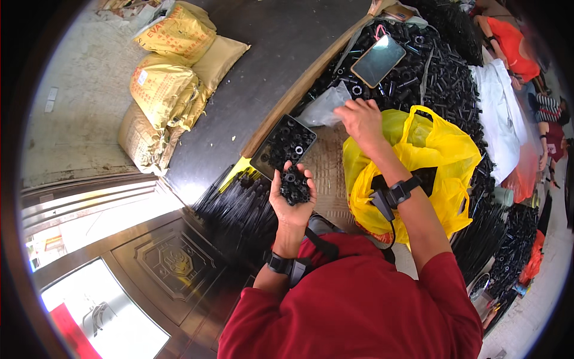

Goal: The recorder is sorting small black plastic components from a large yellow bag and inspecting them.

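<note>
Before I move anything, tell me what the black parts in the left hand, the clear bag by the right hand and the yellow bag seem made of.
Black parts: probably moulded plastic or rubber, dark with slight shine; too small to settle. Clear bag: likely plastic film, translucent and wrinkled. Yellow bag: likely thin plastic film, slightly glossy, softly creased.

The tray, with loose parts in it, lies just ahead of the left hand, whose palm carries a cluster of parts; right of the tray, the small bag reaches to the right hand. The carrier bag sits beneath the right forearm, the phone on the heap beyond it. Sacks lie far left.
</note>
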Demonstrator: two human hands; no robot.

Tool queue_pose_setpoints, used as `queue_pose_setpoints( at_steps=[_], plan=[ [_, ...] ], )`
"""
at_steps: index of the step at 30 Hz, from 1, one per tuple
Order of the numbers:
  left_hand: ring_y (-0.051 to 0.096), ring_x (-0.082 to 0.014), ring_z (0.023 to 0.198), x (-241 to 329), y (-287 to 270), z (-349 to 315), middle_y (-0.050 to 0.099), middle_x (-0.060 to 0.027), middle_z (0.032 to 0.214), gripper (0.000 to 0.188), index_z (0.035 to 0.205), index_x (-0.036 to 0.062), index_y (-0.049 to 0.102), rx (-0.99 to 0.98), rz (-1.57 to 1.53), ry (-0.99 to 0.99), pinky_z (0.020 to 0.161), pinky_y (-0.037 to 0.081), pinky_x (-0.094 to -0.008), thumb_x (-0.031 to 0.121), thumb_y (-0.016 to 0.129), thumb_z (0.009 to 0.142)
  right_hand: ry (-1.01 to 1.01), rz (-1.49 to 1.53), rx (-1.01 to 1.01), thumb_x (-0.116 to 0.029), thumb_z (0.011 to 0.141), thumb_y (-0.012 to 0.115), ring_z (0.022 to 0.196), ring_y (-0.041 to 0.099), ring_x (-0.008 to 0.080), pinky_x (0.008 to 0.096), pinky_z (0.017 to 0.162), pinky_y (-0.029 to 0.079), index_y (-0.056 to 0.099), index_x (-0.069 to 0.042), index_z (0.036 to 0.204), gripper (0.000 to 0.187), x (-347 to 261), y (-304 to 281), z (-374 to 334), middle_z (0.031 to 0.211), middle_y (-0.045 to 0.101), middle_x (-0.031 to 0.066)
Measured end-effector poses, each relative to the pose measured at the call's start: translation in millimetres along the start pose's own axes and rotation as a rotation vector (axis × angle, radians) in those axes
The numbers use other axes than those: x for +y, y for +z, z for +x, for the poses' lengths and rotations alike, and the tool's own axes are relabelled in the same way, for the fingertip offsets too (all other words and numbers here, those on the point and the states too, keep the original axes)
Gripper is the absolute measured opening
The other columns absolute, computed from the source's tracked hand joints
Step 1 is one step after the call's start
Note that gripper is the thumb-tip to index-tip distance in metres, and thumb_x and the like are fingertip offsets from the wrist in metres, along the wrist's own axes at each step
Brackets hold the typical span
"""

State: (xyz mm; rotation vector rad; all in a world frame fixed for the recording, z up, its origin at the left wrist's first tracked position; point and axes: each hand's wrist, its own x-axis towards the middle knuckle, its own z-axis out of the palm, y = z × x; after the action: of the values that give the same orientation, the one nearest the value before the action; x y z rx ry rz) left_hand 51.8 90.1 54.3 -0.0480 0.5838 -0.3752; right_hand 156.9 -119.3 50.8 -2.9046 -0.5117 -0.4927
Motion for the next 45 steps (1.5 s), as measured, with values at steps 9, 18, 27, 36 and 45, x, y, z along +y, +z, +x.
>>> queue_pose_setpoints(
  at_steps=[9,18,27,36,45],
  plan=[
    [0.054,-0.0227,0.090,11,15,-5,0.059,-0.0079,0.100,0.024,0.100,0.0131,0.063,-0.085,-0.047,0.030,0.073,0.051,-0.0327,0.029,0.056,0.083,0.305,0.835,0.284,0.005,0.069,0.054,0.064,0.060,0.0199,0.0249,0.056,0.045,0.057,-0.002,0.089,0.021,-14,-71,-10,0.078,0.060,0.0114],
    [0.053,-0.0228,0.093,44,49,-20,0.058,-0.0067,0.102,0.024,0.101,0.0132,0.061,-0.169,-0.103,0.111,0.075,0.051,-0.0328,0.028,0.056,0.084,0.577,1.562,-0.274,-0.001,0.081,0.046,0.063,0.051,0.0043,0.0191,0.055,0.041,0.055,0.000,0.092,0.014,-78,-96,-64,0.072,0.055,0.0007],
    [0.056,-0.0250,0.089,4,81,28,0.059,-0.0099,0.097,0.022,0.097,0.0094,0.062,-0.102,0.121,-0.055,0.074,0.052,-0.0352,0.025,0.058,0.082,0.192,0.997,-0.281,0.006,0.076,0.045,0.076,0.059,0.0256,0.0292,0.066,0.046,0.057,0.000,0.084,0.015,-76,-44,-88,0.083,0.055,0.0119],
    [0.056,-0.0282,0.087,-32,58,119,0.058,-0.0128,0.093,0.027,0.096,0.0073,0.059,0.015,0.346,-0.216,0.075,0.048,-0.0373,0.031,0.053,0.084,0.382,0.835,-0.193,-0.004,0.080,0.056,0.079,0.058,0.0299,0.0345,0.067,0.046,0.058,-0.004,0.098,0.019,-44,-112,-86,0.091,0.057,0.0114],
    [0.053,-0.0273,0.086,-57,36,142,0.056,-0.0124,0.089,0.026,0.094,0.0065,0.057,0.138,0.375,-0.066,0.077,0.047,-0.0391,0.030,0.051,0.086,0.540,0.764,-0.214,-0.010,0.083,0.057,0.068,0.060,0.0244,0.0302,0.059,0.046,0.059,-0.004,0.096,0.014,-27,-129,-114,0.081,0.060,0.0099]
  ],
)
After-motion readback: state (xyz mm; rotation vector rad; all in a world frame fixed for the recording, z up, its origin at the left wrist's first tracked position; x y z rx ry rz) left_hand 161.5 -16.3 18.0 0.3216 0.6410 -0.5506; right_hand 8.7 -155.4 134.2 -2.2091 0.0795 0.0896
